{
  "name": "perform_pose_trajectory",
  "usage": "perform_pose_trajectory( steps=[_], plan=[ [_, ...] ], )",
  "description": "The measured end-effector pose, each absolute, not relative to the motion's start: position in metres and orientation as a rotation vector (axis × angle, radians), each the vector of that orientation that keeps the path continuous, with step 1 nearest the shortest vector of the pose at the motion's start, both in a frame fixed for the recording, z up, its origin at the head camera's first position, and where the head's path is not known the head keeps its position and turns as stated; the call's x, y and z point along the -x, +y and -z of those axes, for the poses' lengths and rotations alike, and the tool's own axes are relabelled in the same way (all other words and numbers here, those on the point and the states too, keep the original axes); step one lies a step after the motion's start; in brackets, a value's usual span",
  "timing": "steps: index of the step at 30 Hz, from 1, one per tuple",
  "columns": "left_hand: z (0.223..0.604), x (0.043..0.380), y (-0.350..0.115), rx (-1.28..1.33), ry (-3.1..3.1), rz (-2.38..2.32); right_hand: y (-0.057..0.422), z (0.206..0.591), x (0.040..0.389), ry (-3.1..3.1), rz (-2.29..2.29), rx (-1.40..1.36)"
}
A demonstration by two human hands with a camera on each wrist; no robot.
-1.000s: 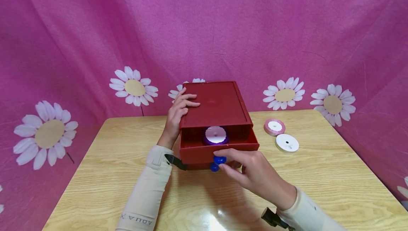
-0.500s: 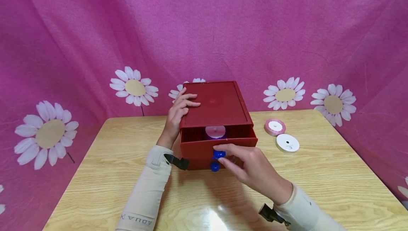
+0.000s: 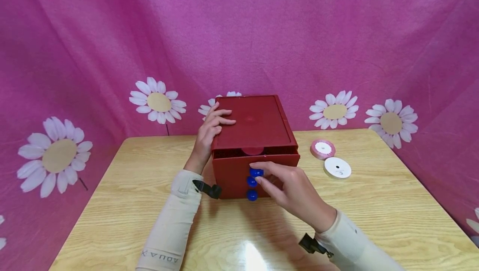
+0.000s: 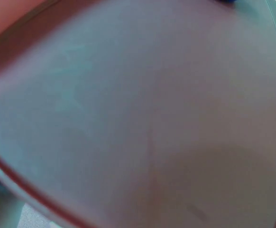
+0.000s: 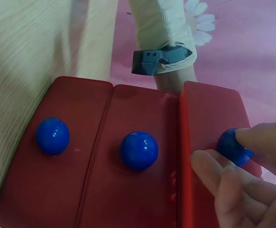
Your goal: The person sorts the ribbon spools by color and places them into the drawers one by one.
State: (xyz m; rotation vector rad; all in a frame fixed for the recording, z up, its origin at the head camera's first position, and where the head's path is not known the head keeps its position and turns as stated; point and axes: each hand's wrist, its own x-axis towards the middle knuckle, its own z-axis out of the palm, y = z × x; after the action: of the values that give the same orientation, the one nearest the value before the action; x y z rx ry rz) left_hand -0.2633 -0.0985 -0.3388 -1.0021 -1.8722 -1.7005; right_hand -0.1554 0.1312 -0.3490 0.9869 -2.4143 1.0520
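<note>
A red box with drawers [image 3: 250, 123] stands on the table, three blue knobs down its front. My right hand [image 3: 295, 192] pinches the blue knob [image 3: 256, 172] of the top drawer [image 3: 232, 171] between thumb and finger. That drawer juts out a little, and through the narrow gap a strip of a ribbon spool [image 3: 252, 151] shows. In the right wrist view the middle knob [image 5: 139, 150] and the bottom knob [image 5: 52, 136] sit on drawers that are pushed in. My left hand [image 3: 207, 136] rests on the box's left side, fingers straight over the top edge.
Right of the box, a pink ribbon spool [image 3: 322, 149] and a white spool [image 3: 337, 167] lie on the wooden table [image 3: 142, 188]. A pink curtain [image 3: 239, 34] with daisies hangs behind. The left wrist view is blurred, filled by a large surface.
My right hand has pushed the top drawer inward, away from me, so its opening has narrowed and the spool inside is mostly hidden. The left hand has stayed on the box.
</note>
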Motion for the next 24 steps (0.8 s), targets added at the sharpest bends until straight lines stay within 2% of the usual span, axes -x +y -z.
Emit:
perform_pose_trajectory(
  steps=[24],
  plan=[
    [0.342, 0.266, -0.099, 0.967, -1.902, 1.694, 0.127, 0.356, 0.172, -2.354, -1.022, -0.945]
  ],
)
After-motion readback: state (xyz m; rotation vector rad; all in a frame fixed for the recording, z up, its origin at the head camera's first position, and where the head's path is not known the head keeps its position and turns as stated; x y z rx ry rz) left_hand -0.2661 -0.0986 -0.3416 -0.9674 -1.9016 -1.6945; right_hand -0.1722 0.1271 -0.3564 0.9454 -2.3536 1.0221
